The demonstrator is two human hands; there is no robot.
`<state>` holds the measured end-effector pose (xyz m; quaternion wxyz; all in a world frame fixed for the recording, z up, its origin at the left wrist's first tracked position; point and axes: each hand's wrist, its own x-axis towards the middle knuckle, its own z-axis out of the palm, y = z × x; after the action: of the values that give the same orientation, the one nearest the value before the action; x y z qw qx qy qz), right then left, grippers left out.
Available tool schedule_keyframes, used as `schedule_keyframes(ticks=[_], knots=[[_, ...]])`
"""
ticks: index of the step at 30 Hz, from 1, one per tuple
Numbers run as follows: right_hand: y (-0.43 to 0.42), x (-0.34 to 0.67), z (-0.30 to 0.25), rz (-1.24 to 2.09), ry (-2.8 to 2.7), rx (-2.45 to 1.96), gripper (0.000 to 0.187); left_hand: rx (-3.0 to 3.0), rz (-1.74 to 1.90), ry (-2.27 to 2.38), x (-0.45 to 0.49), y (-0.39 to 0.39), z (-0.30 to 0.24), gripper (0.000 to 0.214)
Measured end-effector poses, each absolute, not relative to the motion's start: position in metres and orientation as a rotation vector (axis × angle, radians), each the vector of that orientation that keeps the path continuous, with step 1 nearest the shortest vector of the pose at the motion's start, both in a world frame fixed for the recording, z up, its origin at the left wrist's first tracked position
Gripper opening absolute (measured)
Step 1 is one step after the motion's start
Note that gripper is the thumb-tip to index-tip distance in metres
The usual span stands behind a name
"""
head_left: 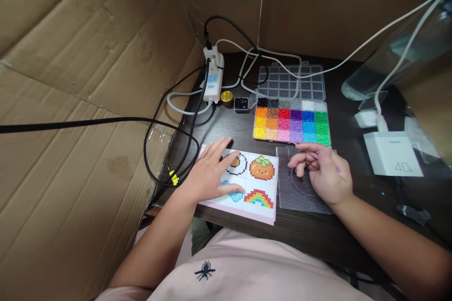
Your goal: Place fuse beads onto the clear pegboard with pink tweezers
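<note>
My left hand (211,171) lies flat and open on a white pattern sheet (259,188) printed with pixel pictures: an egg, an orange fruit, a rainbow and a blue shape partly under my fingers. My right hand (323,171) hovers over a clear pegboard (294,195) just right of the sheet, fingers curled around thin pink tweezers (310,151). Beyond both stands a bead box (292,122) with compartments of many colours, its clear lid (291,81) folded open behind it.
A white power strip (213,75) with black and white cables lies at the back left, beside a small gold cap (226,97) and a small tub of dark beads (241,103). A white charger block (392,154) sits at the right. Cardboard walls surround the dark table.
</note>
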<state>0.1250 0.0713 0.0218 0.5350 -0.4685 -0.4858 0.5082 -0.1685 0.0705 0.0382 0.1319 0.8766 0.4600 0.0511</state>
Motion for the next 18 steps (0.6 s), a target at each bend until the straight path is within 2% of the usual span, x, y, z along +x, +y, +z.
schedule_keyframes(ticks=[3, 6, 9, 14, 18], knots=[[0.069, 0.126, 0.022, 1.189, -1.113, -1.065, 0.044, 2.607, 0.331, 1.301, -0.173, 0.068, 0.041, 0.074], [0.066, 0.129, 0.026, 1.134, -1.103, -0.972, 0.049, 2.691, 0.697, 1.175, -0.171, 0.057, 0.053, 0.056], [0.065, 0.135, 0.033, 1.098, -1.099, -0.911, 0.051, 2.64, 0.975, 0.963, -0.148, 0.04, 0.067, 0.049], [0.071, 0.142, 0.049, 1.095, -1.076, -0.936, 0.056, 2.727, 0.833, 0.477, -0.07, 0.024, 0.064, 0.034], [0.073, 0.155, 0.061, 1.125, -1.144, -0.941, 0.063, 2.853, 0.646, 0.253, -0.019, 0.02, 0.048, 0.034]])
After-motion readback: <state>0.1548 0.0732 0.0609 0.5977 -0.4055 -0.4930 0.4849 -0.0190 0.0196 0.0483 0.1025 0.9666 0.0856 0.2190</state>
